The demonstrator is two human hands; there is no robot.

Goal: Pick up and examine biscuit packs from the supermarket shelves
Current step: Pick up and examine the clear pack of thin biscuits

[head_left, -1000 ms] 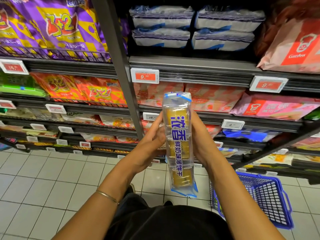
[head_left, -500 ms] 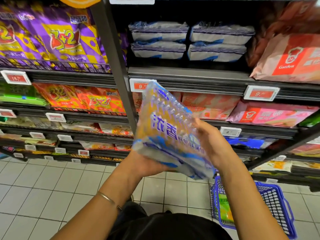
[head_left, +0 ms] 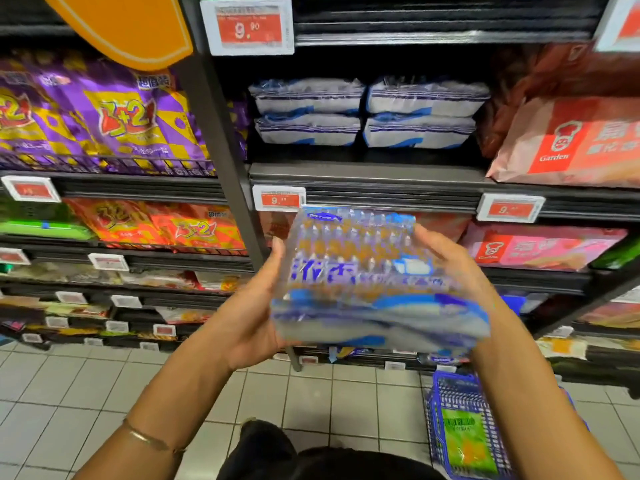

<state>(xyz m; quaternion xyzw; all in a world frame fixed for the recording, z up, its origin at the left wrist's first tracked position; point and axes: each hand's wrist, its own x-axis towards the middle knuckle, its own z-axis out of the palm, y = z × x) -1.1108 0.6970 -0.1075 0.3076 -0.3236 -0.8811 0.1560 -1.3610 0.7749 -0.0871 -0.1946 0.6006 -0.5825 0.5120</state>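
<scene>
A clear blue-and-white biscuit pack (head_left: 367,278) with golden biscuits inside lies nearly flat between both hands, its printed face up and blurred by motion. My left hand (head_left: 252,306) grips its left edge, thumb up along the side. My right hand (head_left: 446,261) grips the right edge from behind. The pack is held in front of the shelf edge with the price tag (head_left: 278,199). Several matching blue-and-white packs (head_left: 367,112) are stacked on the shelf above.
Purple and orange snack bags (head_left: 114,116) fill the left bay. Pink and red Garden packs (head_left: 571,143) sit at the right. A dark upright post (head_left: 221,140) divides the bays. A blue basket (head_left: 460,431) holding a green pack stands on the tiled floor.
The pack has turned from upright on edge to lying nearly flat and has risen toward the shelf. The view has tilted up, bringing an upper price tag into sight.
</scene>
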